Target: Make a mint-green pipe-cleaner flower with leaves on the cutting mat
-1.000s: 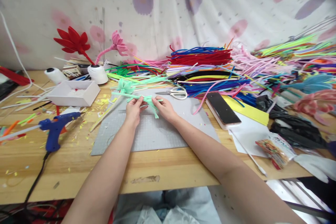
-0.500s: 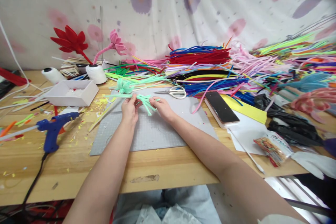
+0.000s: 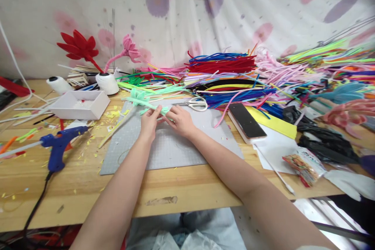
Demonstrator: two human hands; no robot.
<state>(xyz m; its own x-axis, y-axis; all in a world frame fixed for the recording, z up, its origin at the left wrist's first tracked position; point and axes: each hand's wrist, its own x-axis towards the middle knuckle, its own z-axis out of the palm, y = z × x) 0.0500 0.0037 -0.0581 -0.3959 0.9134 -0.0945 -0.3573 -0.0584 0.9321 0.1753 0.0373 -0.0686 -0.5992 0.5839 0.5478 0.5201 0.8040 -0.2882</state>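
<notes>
Mint-green pipe cleaners are held between my two hands above the grey cutting mat. My left hand pinches them from the left, thumb and fingers closed. Close beside it, my right hand has its fingers closed around their right end; the fingers hide most of that part. A mint-green pipe-cleaner flower piece lies just beyond my left hand, and the held strands reach toward it. Behind my right hand, white-handled scissors rest at the mat's far edge.
At left are a blue glue gun and a white box. Red and pink flowers stand in white spools. Piled pipe cleaners line the back. A phone and a snack packet lie at right.
My right hand has moved closer to my left and turned over the strands, covering their spread ends. The held strands now slant up to the left.
</notes>
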